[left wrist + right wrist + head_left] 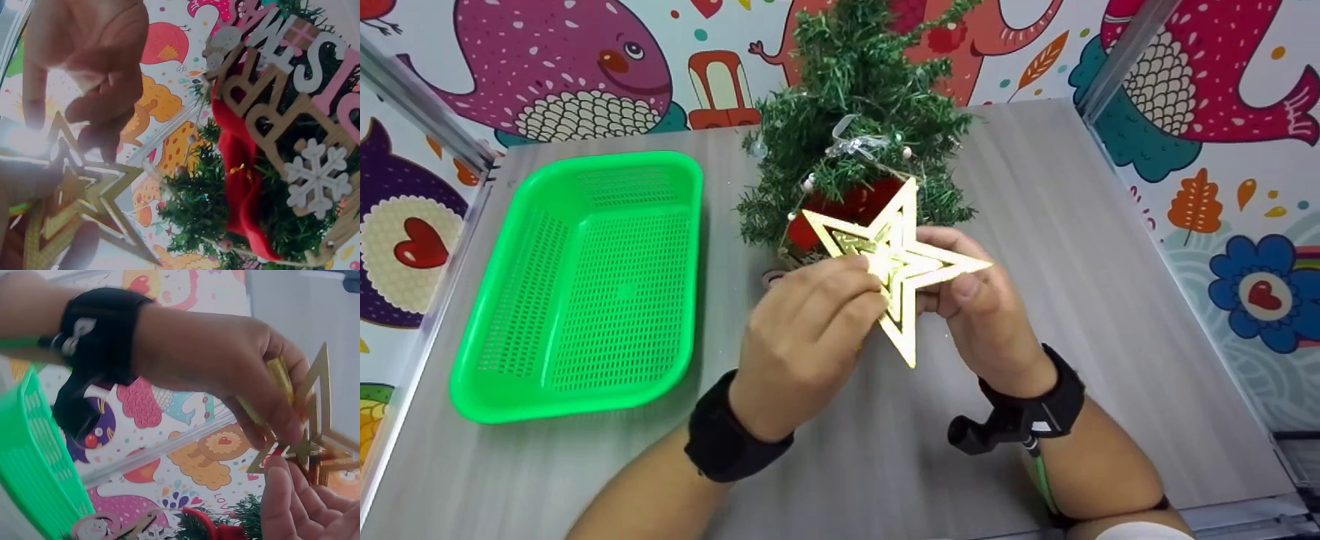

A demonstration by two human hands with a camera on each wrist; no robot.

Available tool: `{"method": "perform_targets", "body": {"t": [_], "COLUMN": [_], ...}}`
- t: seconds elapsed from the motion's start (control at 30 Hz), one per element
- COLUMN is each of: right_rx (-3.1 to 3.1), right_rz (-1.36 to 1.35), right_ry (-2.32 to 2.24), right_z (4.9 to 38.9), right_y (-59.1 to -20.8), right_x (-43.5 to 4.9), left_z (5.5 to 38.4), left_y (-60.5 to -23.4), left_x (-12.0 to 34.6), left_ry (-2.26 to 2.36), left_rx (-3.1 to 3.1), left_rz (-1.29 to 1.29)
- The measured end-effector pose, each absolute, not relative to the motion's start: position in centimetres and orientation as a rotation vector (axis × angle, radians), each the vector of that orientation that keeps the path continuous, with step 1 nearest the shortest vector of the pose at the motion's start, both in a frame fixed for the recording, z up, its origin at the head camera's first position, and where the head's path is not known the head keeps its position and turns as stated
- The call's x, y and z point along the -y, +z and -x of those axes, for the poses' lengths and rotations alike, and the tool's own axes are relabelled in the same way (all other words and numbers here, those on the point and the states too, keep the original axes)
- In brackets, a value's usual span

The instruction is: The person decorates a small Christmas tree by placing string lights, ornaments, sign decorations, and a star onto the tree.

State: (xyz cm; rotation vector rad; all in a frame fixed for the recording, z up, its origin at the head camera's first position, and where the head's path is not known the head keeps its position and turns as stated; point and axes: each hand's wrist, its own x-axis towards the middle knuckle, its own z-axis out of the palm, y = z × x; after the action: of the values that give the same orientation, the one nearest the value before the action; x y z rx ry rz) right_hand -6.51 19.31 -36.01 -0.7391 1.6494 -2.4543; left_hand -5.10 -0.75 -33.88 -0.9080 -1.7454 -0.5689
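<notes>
A gold star ornament (901,264) with cut-out layers is held in front of a small green Christmas tree (862,82). My left hand (814,330) pinches it near its centre. In the right wrist view, a shiny gold piece (281,379) shows among the left hand's fingers; its full shape is hidden. My right hand (986,311) holds the star's right point, its other fingers behind. On the tree, the left wrist view shows a wooden letter sign (264,126), a white snowflake (319,177) and a red ribbon (239,169).
A green plastic basket (472,352) with perforated walls stands on the left of the grey table (1050,247). Cartoon-printed panels (1207,82) line the back and sides, with metal rails (1132,60) at the corners. Beaded string (809,182) hangs on the tree.
</notes>
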Motion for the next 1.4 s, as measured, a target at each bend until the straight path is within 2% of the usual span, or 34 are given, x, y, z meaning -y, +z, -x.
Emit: {"method": "perform_targets", "body": {"t": [0.27, 0.43, 0.53, 0.67, 0.8, 0.93, 1.17, 1.4], "right_rx": [-1.857, -1.930, -1.998, -2.057, -2.043, -2.049, -2.070, -2.272], "right_rz": [0.610, 0.630, 0.666, 0.704, 0.730, 0.758, 0.870, 1.032], "right_ry": [-2.429, -2.399, -2.361, -2.326, -2.338, -2.361, -2.421, -2.407], "right_z": [6.9, 7.5, 7.5, 7.3, 7.2, 7.7, 9.5, 13.5], "right_y": [-35.0, -35.0, -35.0, -35.0, -34.9, -33.8, -28.9, -21.6], "right_x": [-18.7, -19.0, -19.4, -19.7, -19.9, -20.0, -20.4, -20.6], "left_z": [4.9, 5.2, 5.8, 6.1, 6.0, 6.7, 9.5, 14.6], "left_y": [-35.1, -36.3, -36.6, -35.9, -34.2, -32.4, -28.4, -21.5], "left_x": [1.1, 1.7, 1.9, 2.3, 2.8, 2.8, 2.5, 2.2], "left_ry": [-0.436, -0.540, -0.751, -1.185, -1.724, -2.018, -2.038, -1.945], "left_rx": [1.885, 1.940, 1.846, 1.851, 2.021, 2.077, 1.954, 1.888], "left_rz": [1.048, 1.107, 1.030, 0.803, 0.686, 0.722, 0.801, 0.833]}}
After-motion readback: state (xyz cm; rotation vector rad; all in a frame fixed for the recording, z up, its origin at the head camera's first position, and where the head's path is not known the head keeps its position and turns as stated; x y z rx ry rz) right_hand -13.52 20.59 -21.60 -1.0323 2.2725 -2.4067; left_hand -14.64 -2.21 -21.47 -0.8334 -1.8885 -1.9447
